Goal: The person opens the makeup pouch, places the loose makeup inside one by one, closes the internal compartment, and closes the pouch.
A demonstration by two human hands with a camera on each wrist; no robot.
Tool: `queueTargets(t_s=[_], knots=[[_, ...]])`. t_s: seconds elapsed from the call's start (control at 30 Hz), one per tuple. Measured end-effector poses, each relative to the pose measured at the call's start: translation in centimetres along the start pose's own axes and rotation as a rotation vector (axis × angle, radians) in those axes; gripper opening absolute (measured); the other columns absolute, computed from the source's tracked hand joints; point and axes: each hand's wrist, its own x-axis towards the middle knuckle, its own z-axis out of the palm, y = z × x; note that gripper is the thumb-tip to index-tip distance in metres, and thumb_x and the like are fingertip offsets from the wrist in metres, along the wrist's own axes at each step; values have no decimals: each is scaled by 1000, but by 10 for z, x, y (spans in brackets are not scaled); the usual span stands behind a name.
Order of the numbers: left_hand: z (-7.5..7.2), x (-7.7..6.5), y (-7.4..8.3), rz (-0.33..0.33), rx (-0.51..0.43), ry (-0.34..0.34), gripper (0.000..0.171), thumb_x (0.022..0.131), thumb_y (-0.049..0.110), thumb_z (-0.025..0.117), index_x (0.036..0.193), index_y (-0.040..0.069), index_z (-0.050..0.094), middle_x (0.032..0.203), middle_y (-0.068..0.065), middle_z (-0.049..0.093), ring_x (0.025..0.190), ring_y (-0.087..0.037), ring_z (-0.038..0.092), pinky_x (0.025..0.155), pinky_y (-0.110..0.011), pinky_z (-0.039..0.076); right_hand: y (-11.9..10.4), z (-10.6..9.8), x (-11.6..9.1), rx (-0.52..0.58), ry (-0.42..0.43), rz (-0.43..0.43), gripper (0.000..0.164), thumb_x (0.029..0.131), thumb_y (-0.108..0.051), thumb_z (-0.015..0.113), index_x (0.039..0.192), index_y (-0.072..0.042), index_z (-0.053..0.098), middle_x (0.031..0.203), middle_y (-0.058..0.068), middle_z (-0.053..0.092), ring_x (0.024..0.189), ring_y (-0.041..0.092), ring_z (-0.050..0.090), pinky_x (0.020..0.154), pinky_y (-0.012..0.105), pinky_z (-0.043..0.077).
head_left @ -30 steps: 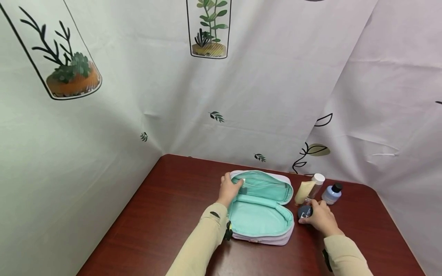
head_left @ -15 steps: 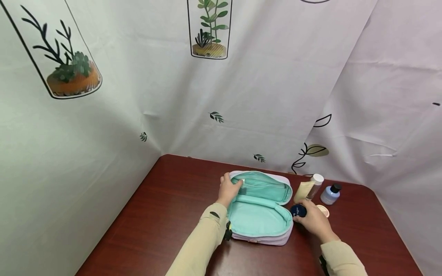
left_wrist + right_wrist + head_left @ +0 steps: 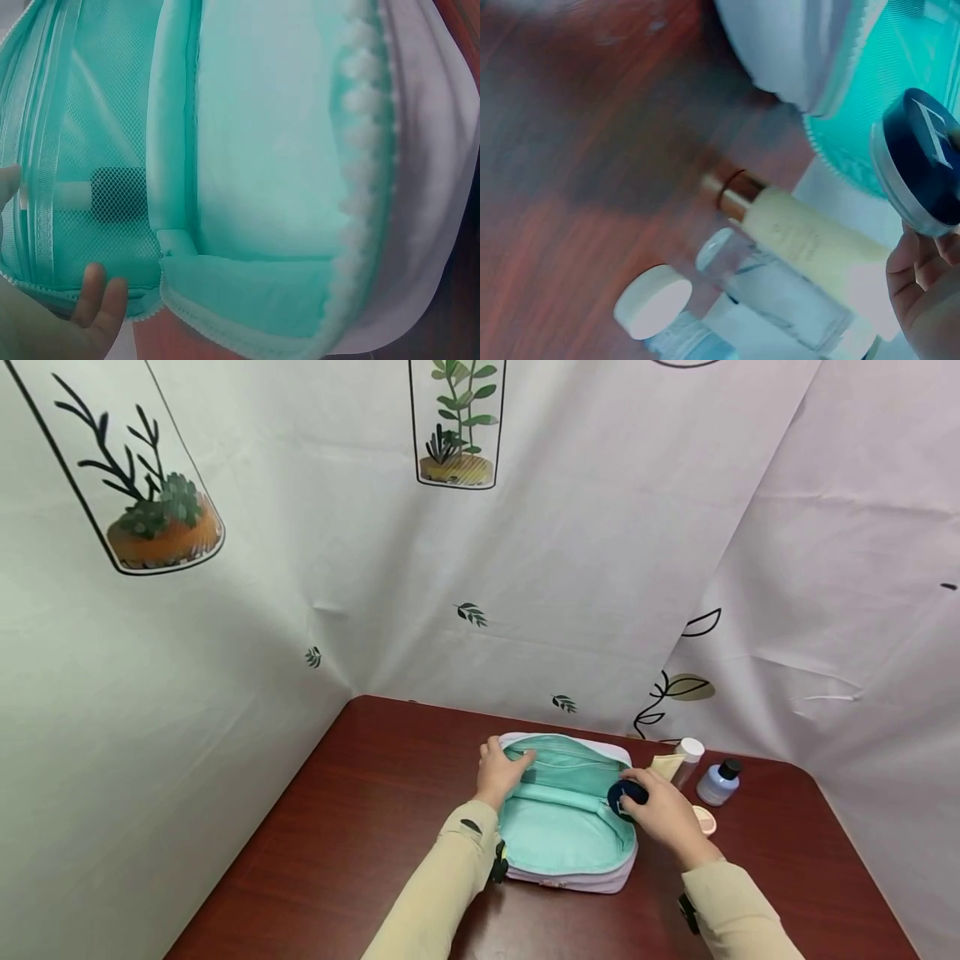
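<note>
An unzipped lilac pouch (image 3: 592, 881) with a mint lining lies unfolded on the table. At its upper left corner is my left hand (image 3: 498, 775); the thumb reaches over the lid's inside and the other fingers rest at the edge, loosely spread. Behind the lid's mesh pocket (image 3: 112, 135) shows a dark-ended item (image 3: 120, 193) with a pale body. My right hand (image 3: 663, 814) pinches a round cosmetic jar (image 3: 626, 799) by its sides, over the pouch's right edge. In the right wrist view the jar stands tilted, its navy lid bearing white print above a clear base.
Right of the pouch stand a cream tube (image 3: 810, 232), a clear bottle (image 3: 780, 292) with a white cap, and a blue bottle (image 3: 717, 783) with a black cap. A small peach round compact (image 3: 705, 821) lies beside the right hand. Printed cloth (image 3: 570, 568) hangs behind the table.
My right hand has lifted the jar from beside the pouch and carried it left over the pouch's right edge, uncovering the peach compact. The left hand stays at the lid's corner.
</note>
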Motion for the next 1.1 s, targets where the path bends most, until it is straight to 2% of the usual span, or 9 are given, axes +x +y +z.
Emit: queueTargets(t_s=[0.13, 0.33, 0.6, 0.8, 0.9, 1.1], knots=[[1, 1, 1, -5, 23, 3, 75, 82, 45, 66, 136, 3, 34, 128, -18, 39, 112, -33, 46, 88, -48, 41, -9, -3, 6, 14, 33, -10, 31, 85, -15, 61, 115, -7, 59, 111, 16, 58, 98, 33, 54, 83, 53, 42], [1, 1, 0, -5, 30, 0, 76, 82, 44, 67, 135, 3, 33, 128, -19, 38, 111, -34, 46, 87, -48, 42, -25, -5, 16, 63, 137, -10, 36, 83, -16, 66, 117, -7, 59, 99, 15, 60, 90, 29, 50, 74, 46, 41], [1, 1, 1, -7, 22, -2, 76, 81, 41, 69, 135, 3, 33, 127, -19, 38, 112, -33, 45, 88, -47, 41, -46, -2, 29, 152, 147, -43, 34, 82, -12, 70, 113, -6, 59, 102, 16, 61, 96, 32, 54, 80, 50, 42], [0, 1, 1, -11, 12, -7, 76, 80, 40, 70, 135, 3, 33, 128, -19, 37, 112, -34, 44, 88, -48, 41, -56, 9, 37, 181, 179, -90, 32, 79, -4, 72, 108, -8, 60, 107, 12, 58, 100, 30, 56, 81, 47, 46], [0, 1, 1, -13, 12, -11, 77, 80, 40, 70, 135, 3, 32, 129, -19, 37, 113, -34, 43, 87, -48, 41, -59, 16, 39, 173, 189, -107, 31, 79, -3, 72, 107, -9, 61, 109, 11, 58, 101, 31, 56, 81, 47, 45], [1, 1, -1, -5, 5, -18, 77, 80, 41, 70, 135, 3, 32, 129, -20, 36, 113, -35, 43, 87, -48, 41, -62, 27, 41, 69, 218, -151, 33, 76, -5, 75, 107, -9, 64, 109, 10, 61, 106, 30, 50, 96, 47, 31]])
